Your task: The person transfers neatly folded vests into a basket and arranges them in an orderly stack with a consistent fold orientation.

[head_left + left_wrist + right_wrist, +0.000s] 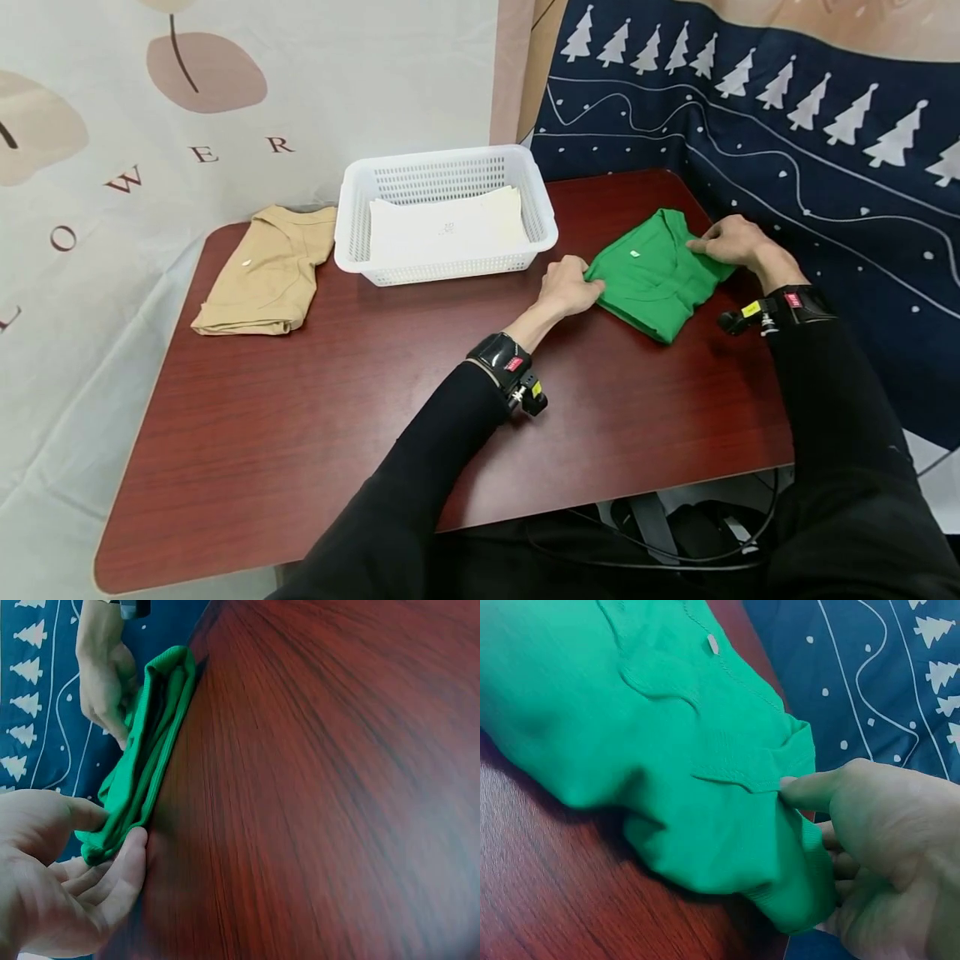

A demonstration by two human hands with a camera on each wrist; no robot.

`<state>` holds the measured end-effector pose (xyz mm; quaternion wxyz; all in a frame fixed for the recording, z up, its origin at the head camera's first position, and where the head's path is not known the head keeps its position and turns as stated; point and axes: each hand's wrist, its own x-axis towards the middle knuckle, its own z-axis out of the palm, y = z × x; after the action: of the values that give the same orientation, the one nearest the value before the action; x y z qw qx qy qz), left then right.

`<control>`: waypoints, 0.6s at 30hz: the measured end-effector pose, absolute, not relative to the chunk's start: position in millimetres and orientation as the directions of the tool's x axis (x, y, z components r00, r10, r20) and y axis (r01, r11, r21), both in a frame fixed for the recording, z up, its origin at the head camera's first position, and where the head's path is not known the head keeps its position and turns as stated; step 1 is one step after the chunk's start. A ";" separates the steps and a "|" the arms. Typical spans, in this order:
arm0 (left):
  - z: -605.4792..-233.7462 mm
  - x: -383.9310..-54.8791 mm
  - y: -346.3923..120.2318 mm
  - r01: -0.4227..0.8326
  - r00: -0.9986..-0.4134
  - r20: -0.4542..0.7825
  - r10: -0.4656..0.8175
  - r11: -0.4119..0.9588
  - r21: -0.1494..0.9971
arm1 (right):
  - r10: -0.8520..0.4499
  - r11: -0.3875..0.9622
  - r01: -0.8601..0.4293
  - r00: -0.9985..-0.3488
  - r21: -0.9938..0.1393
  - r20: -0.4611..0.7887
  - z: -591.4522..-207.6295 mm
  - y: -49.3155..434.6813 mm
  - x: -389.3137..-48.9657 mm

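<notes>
A folded green shirt (652,275) with a small white tag lies at the right of the table. My left hand (567,287) pinches its left edge; in the left wrist view the thumb is on top of the folded layers and the fingers (129,862) are under them. At the opposite edge, my right hand (731,242) grips the cloth, its thumb pressing on top and its other fingers partly hidden behind the fabric in the right wrist view. Several folded layers of the green shirt (146,750) show from the side.
A white perforated basket (351,225) holding pale sheets (450,225) stands at the back middle. Left of it lies a folded tan shirt (270,275). The reddish-brown table (360,417) meets a navy tree-print cloth (750,125) on the right.
</notes>
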<state>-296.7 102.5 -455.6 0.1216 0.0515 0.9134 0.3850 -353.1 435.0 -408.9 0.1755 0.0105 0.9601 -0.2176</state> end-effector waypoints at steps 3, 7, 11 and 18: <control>-457.8 -297.9 93.3 -0.004 -0.965 -0.182 0.188 0.687 0.726 | -0.067 0.890 0.099 -0.937 -0.445 -0.344 -408.7 431.0 -351.5; -457.2 -297.9 80.2 0.022 -0.966 -0.157 0.206 0.669 0.743 | -0.103 0.876 0.077 -0.935 -0.477 -0.340 -407.9 423.7 -351.2; -461.9 -301.2 65.5 0.056 -0.950 -0.160 0.267 0.651 0.757 | -0.160 0.873 0.026 -0.928 -0.487 -0.336 -408.4 413.6 -351.1; -480.6 -311.3 38.8 0.046 -0.899 -0.230 0.372 0.605 0.795 | -0.230 0.860 -0.009 -0.899 -0.510 -0.373 -407.2 396.6 -344.6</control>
<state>-311.3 38.8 -480.6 0.1900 0.1193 0.8753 0.4283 -344.6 396.6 -407.2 0.2155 -0.0634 0.9401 -0.2565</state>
